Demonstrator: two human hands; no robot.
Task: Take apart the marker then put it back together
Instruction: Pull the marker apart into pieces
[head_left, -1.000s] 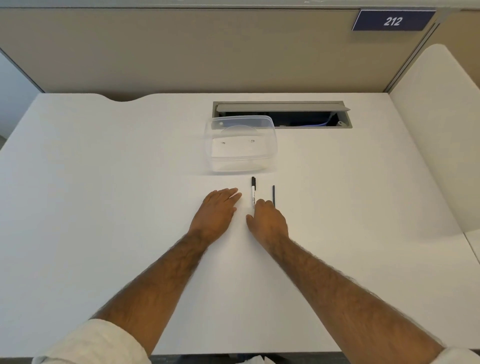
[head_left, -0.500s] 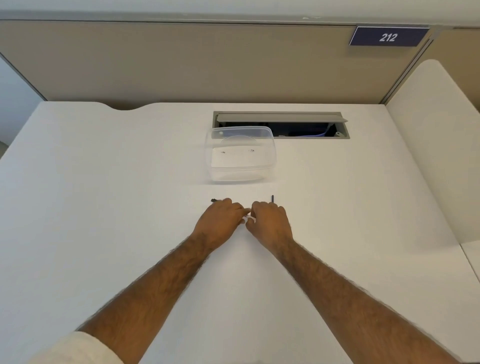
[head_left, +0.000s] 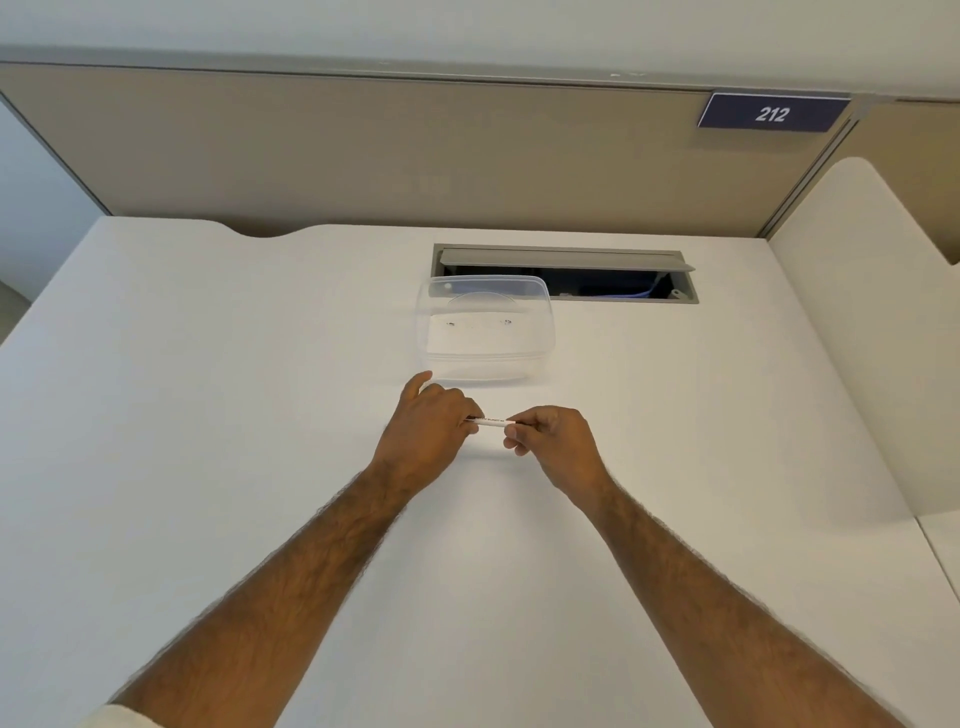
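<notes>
A thin white marker (head_left: 491, 421) with dark print on its barrel is held level, a little above the white desk (head_left: 208, 415). My left hand (head_left: 428, 434) grips its left end, with the index finger sticking up. My right hand (head_left: 553, 441) pinches its right end with the fingertips. Both ends of the marker are hidden inside my fingers. The thin dark rod that lay to the right of the marker is not visible, hidden behind my right hand.
A clear plastic container (head_left: 485, 327) stands just beyond my hands. Behind it is an open cable slot (head_left: 566, 273) in the desk. A beige partition with a "212" sign (head_left: 771, 113) closes the back, and a white divider (head_left: 857, 312) stands at the right.
The marker lay on the desk pointing away from me. Both hands took hold of it, turned it sideways and lifted it. The view tilted upward.
</notes>
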